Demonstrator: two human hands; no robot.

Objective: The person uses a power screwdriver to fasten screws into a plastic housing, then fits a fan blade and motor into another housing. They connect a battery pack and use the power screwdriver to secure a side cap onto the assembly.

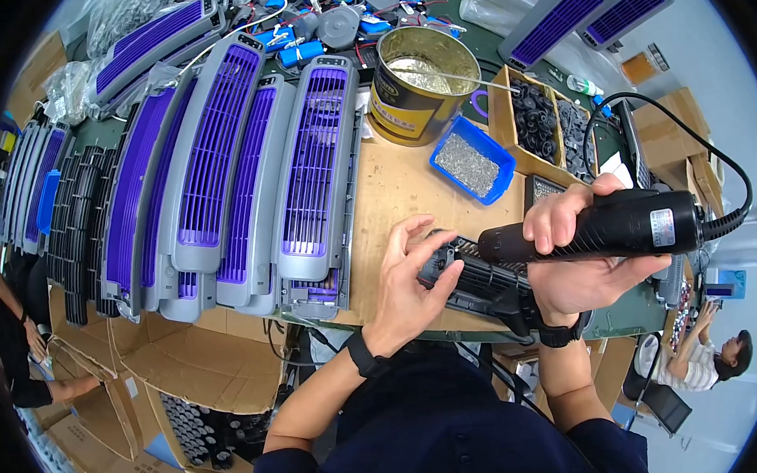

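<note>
My right hand point(583, 250) is wrapped round a black corded electric screwdriver point(629, 225), held level with its nose pointing left. A black slatted housing point(485, 280) lies at the front of the bench, partly under the tool and my right wrist. My left hand point(411, 273) curves round the housing's left end, thumb and forefinger on either side of it. The screwdriver's nose is close to those fingertips; whether its bit touches a screw cannot be made out. Beyond my hands sits a blue tray point(475, 159) of small metal screws.
Purple-and-grey slatted casings point(218, 160) stack up on the left, beside black cylindrical rollers point(79, 224). Behind are a metal tin point(413, 87), blue battery packs point(302, 52) and a wooden box point(501, 112) of black parts. An open carton point(204, 360) stands below; other people are at both sides.
</note>
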